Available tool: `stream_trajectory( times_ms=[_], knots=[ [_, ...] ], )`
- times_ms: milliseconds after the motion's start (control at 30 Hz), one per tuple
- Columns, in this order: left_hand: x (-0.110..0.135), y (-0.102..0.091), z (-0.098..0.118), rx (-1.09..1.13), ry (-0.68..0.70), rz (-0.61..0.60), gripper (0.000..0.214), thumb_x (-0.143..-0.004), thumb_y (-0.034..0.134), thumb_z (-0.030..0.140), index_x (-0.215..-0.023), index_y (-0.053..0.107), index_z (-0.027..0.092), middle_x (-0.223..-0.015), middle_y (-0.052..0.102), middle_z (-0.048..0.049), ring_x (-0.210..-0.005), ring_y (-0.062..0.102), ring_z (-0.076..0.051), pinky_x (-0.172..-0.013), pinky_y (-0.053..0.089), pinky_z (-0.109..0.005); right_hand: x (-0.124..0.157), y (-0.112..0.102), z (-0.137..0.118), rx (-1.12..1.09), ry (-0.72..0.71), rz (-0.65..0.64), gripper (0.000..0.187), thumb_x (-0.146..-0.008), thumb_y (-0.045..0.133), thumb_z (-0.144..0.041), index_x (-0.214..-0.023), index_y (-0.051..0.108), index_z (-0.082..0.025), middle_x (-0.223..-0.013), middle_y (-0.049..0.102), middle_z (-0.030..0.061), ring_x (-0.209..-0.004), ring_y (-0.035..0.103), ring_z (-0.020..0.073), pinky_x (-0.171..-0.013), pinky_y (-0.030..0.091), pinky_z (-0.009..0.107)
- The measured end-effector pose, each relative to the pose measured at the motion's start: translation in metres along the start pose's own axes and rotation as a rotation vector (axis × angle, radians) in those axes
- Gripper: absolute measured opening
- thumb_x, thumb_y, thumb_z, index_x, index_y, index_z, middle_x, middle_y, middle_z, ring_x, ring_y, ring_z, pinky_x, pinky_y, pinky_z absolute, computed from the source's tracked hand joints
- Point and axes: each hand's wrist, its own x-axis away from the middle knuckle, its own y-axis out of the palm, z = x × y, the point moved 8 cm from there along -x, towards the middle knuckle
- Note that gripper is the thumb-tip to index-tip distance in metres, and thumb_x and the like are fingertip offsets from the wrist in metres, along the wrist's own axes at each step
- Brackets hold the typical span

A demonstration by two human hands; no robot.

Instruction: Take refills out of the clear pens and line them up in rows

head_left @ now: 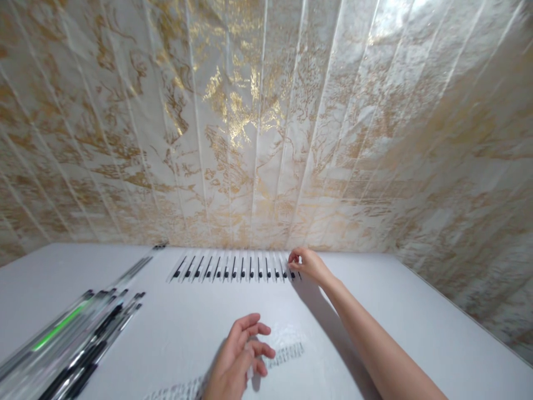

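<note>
My right hand reaches to the far side of the white table, its fingers pinched at the right end of a neat row of several clear pens with black tips laid side by side against the wall. Whether the fingers hold the last pen or only touch it is unclear. My left hand hovers near the front edge, fingers loosely curled and apart, over a clear plastic wrapper with printed text. Nothing shows in that hand.
A loose heap of clear pens, some with black parts and one with a green refill, lies at the front left. Two more pens trail toward the back. A wall with gold-patterned white covering rises right behind the table.
</note>
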Motion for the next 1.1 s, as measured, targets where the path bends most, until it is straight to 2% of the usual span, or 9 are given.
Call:
stream_trajectory(
  times_ms=[333,767,1000,1100],
  knots=[
    [-0.003,0.000,-0.002,-0.008,0.022,-0.026,0.039,-0.077,0.064,0.035,-0.110,0.052,0.018,-0.102,0.059,-0.0114,-0.073,0.060,-0.019,-0.056,0.041,-0.028,-0.007,0.006,-0.020,0.058,-0.008,-0.014,0.007,-0.076,0.064,-0.019,-0.081,0.069,-0.019,-0.084,0.064,0.0025,-0.078,0.057,0.0155,-0.067,0.036,0.022],
    [-0.001,0.001,-0.001,-0.008,0.014,-0.036,0.039,-0.077,0.064,0.036,-0.110,0.055,0.018,-0.104,0.059,-0.0130,-0.075,0.060,-0.021,-0.059,0.040,-0.030,-0.011,0.013,-0.041,0.077,-0.041,-0.024,0.004,-0.077,0.067,-0.018,-0.081,0.068,-0.019,-0.087,0.064,0.0025,-0.079,0.058,0.0152,-0.067,0.037,0.022],
    [0.001,0.002,0.002,-0.004,0.021,-0.021,0.038,-0.077,0.064,0.036,-0.110,0.055,0.018,-0.103,0.061,-0.0134,-0.076,0.062,-0.022,-0.059,0.042,-0.031,-0.013,0.005,-0.053,0.051,-0.058,-0.018,0.002,-0.079,0.066,-0.020,-0.081,0.067,-0.019,-0.086,0.063,0.0018,-0.079,0.058,0.0146,-0.069,0.038,0.022],
    [0.002,0.000,0.001,0.054,-0.015,0.015,0.040,-0.076,0.066,0.036,-0.110,0.055,0.018,-0.106,0.062,-0.0145,-0.085,0.065,-0.025,-0.067,0.046,-0.034,0.004,-0.006,-0.075,0.019,-0.085,0.018,0.003,-0.082,0.063,-0.019,-0.085,0.065,-0.018,-0.085,0.062,0.0015,-0.079,0.058,0.0144,-0.071,0.039,0.023]
  ],
)
